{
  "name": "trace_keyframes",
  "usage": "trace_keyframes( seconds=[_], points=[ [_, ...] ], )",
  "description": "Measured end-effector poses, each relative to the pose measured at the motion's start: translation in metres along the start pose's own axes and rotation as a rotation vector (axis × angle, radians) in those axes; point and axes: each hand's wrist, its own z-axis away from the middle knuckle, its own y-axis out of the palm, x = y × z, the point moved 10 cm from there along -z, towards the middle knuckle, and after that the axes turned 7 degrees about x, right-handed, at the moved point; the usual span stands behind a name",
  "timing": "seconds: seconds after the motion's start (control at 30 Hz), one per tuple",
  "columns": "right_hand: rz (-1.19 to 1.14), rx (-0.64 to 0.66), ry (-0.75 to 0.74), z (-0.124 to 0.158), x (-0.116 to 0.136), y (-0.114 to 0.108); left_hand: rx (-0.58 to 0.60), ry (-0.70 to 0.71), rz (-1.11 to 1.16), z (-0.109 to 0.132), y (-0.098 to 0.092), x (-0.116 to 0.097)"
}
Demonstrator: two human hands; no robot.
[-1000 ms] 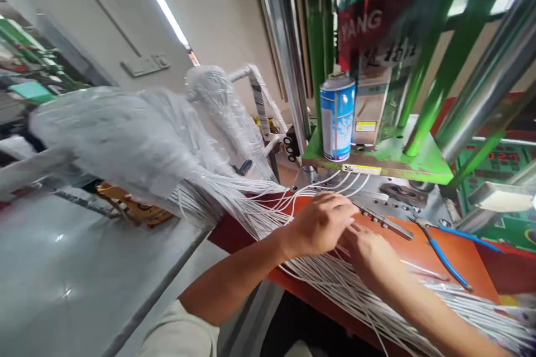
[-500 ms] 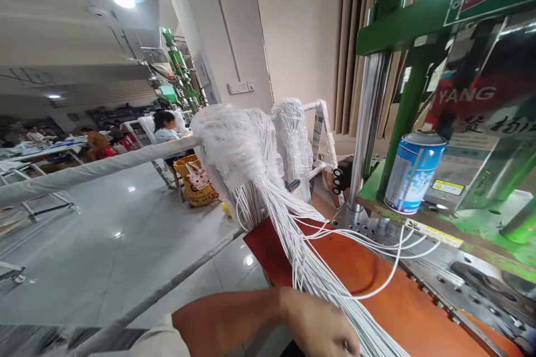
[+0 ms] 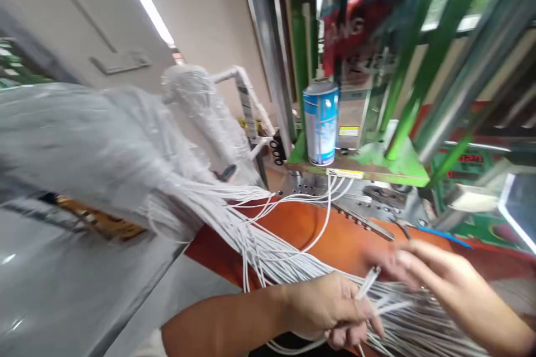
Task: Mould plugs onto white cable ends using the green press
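Observation:
My left hand [image 3: 330, 307] is closed around a few white cables; one cable's bare end [image 3: 369, 281] sticks up past the fingers. Just to its right is my right hand [image 3: 456, 281], blurred, its fingers stretched toward that end with nothing visible in them. Under both hands a thick bundle of white cables [image 3: 288, 265] runs across the orange-brown work surface [image 3: 343, 231]. Several thin cables loop from the bundle to the base of the green press [image 3: 402, 173].
A blue and white spray can [image 3: 320, 122] stands on the press's green ledge. Large plastic-wrapped cable coils [image 3: 84, 139] hang at left, with a white-wrapped frame [image 3: 255, 103] behind. A control panel with red digits [image 3: 469, 159] and a bright screen [image 3: 521, 206] are at right.
The view has swung right toward the press. My right hand has come into view beside my left, and cable ends now show in my left hand.

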Motion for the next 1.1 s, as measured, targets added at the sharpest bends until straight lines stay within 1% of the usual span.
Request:
trace_keyframes(
  seconds=[0.03,0.07,0.13,0.17,0.2,0.23,0.27,0.3,0.33,0.37,0.4,0.43,0.47,0.53,0.6,0.67,0.73,0.83,1.0,1.03,1.1],
  points=[
    [-0.054,-0.043,0.055,-0.004,-0.002,-0.006,-0.007,0.0,0.016,-0.007,-0.001,-0.007],
    [-0.088,-0.024,0.073,-0.011,0.0,-0.002,-0.015,0.004,0.024,-0.015,-0.003,-0.015],
    [-0.159,0.082,0.067,-0.027,0.004,0.017,-0.036,0.013,0.015,-0.032,-0.012,-0.032],
    [-0.174,0.104,0.045,-0.034,0.003,0.026,-0.055,0.03,0.001,-0.039,-0.02,-0.041],
    [-0.157,0.069,0.016,-0.04,0.0,0.028,-0.081,0.058,-0.017,-0.045,-0.031,-0.051],
    [-0.092,-0.014,-0.022,-0.044,-0.004,0.025,-0.11,0.093,-0.035,-0.049,-0.043,-0.06],
    [0.026,-0.119,-0.062,-0.045,-0.009,0.02,-0.14,0.126,-0.046,-0.052,-0.056,-0.067],
    [0.187,-0.211,-0.091,-0.044,-0.013,0.016,-0.169,0.148,-0.047,-0.054,-0.069,-0.071],
    [0.371,-0.257,-0.104,-0.043,-0.017,0.017,-0.201,0.156,-0.04,-0.055,-0.081,-0.071],
    [0.55,-0.258,-0.098,-0.043,-0.022,0.021,-0.23,0.153,-0.028,-0.056,-0.092,-0.069],
    [0.697,-0.222,-0.082,-0.044,-0.028,0.027,-0.252,0.147,-0.017,-0.056,-0.099,-0.066],
    [0.796,-0.18,-0.065,-0.044,-0.032,0.032,-0.273,0.143,-0.01,-0.055,-0.105,-0.062],
    [0.85,-0.144,-0.056,-0.044,-0.034,0.035,-0.29,0.14,-0.01,-0.055,-0.108,-0.059],
    [0.837,-0.105,-0.075,-0.043,-0.03,0.037,-0.315,0.133,-0.036,-0.054,-0.108,-0.055],
    [0.73,-0.11,-0.083,-0.042,-0.026,0.033,-0.353,0.125,-0.086,-0.053,-0.108,-0.053],
    [0.623,-0.116,-0.057,-0.04,-0.027,0.03,-0.382,0.114,-0.149,-0.052,-0.107,-0.054],
    [0.579,-0.091,-0.032,-0.04,-0.03,0.033,-0.392,0.076,-0.207,-0.052,-0.107,-0.052],
    [0.613,-0.046,-0.029,-0.039,-0.029,0.041,-0.381,0.02,-0.265,-0.053,-0.105,-0.049],
    [0.617,0.045,-0.06,-0.039,-0.029,0.055,-0.35,0.005,-0.307,-0.055,-0.103,-0.048],
    [0.629,0.046,-0.071,-0.039,-0.029,0.056,-0.357,0.002,-0.326,-0.055,-0.103,-0.048],
    [0.671,-0.001,-0.087,-0.038,-0.029,0.054,-0.375,-0.006,-0.355,-0.054,-0.106,-0.048]
  ],
)
